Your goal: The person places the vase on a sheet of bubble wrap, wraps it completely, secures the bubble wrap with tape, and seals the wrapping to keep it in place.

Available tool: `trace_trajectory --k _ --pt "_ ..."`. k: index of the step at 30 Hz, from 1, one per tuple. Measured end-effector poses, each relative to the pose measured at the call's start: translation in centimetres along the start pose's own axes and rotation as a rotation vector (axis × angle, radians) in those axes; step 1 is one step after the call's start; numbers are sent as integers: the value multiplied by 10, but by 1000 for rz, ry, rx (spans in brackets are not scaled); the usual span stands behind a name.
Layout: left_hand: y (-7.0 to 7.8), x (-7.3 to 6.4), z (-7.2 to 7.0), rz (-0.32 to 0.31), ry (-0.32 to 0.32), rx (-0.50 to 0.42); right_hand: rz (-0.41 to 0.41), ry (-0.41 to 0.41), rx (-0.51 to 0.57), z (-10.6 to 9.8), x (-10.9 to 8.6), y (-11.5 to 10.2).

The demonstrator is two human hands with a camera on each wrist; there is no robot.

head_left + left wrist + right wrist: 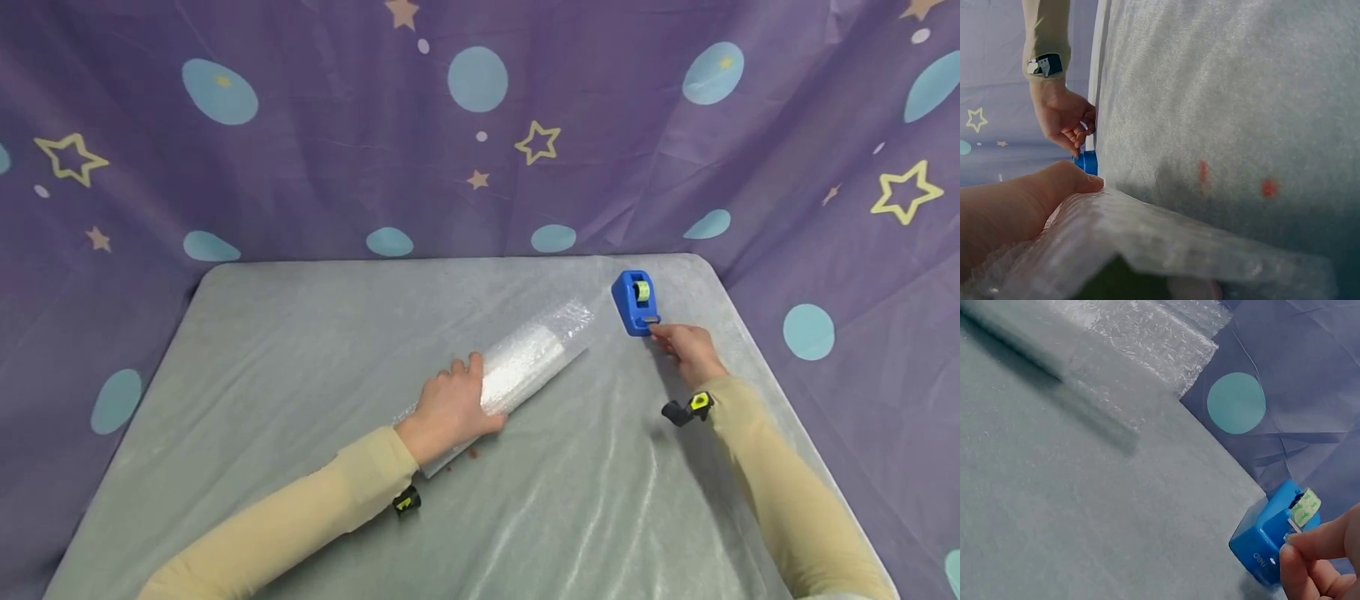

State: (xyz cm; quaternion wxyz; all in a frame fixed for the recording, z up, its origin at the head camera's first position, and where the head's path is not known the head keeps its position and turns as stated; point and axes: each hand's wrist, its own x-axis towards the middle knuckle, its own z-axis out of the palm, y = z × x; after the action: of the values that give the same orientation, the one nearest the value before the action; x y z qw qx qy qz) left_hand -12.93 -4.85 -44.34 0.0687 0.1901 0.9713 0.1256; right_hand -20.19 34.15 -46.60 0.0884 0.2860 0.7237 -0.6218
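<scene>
A bundle of clear bubble wrap (525,367) lies slantwise across the table. My left hand (453,408) grips its near part, thumb on the near side and fingers over the far side. Through the wrap's end in the left wrist view, something dark green (1124,280) shows; its kind is hidden. At the table's far right stands a blue tape dispenser (633,304) with a roll of pale green patterned tape (1305,507). My right hand (688,350) is at the dispenser's cutter, thumb and forefinger pinching the tape's end, which is mostly hidden by the fingertips.
A grey cloth covers the table (300,350), with small red spots (1269,187) near the wrap. A purple curtain (337,150) with stars and dots hangs behind the table and along its sides.
</scene>
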Motion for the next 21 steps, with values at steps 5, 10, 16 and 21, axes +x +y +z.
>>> trace_trajectory --k 5,10,16,21 --pt "0 0 1 0 2 -3 -24 27 -35 3 4 0" --pt "0 -1 -2 3 11 -4 -63 75 -101 7 6 2" --pt "-1 0 0 8 9 1 -106 104 -210 11 1 13" --pt "-2 0 1 10 10 1 -176 42 -243 6 -15 5"
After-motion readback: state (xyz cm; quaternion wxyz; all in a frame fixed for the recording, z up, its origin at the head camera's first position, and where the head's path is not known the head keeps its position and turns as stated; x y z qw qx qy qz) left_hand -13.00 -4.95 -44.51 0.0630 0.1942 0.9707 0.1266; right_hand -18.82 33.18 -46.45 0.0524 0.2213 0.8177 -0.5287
